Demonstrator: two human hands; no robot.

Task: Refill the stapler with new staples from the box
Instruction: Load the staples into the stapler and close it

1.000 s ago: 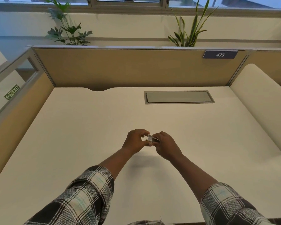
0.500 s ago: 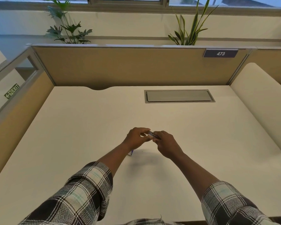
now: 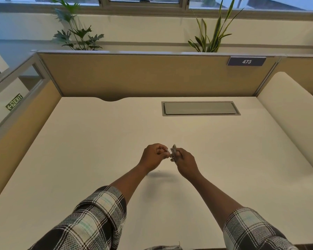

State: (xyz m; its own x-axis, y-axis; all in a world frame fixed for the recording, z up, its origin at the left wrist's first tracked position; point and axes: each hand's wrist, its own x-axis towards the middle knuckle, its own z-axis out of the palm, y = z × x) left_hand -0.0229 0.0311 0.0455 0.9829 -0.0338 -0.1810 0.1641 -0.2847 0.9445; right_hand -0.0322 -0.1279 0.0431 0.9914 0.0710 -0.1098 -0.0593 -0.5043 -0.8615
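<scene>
Both my hands are raised a little above the middle of the white desk. My right hand grips a small grey stapler, which stands tilted upward out of the fingers. My left hand is just left of it, fingers curled, and pinches a thin pale strip of staples right beside the stapler. The two hands almost touch. The staple box is hidden, apart from perhaps a tiny edge below my left wrist.
A grey cable hatch is set into the desk at the back right. Tan partition panels wall the back and left side. A white rounded divider borders the right. Plants stand behind the partition.
The stapler has turned from lying flat between the hands to tilting upward in my right hand. A blue corner of the box seen under my left wrist is now covered.
</scene>
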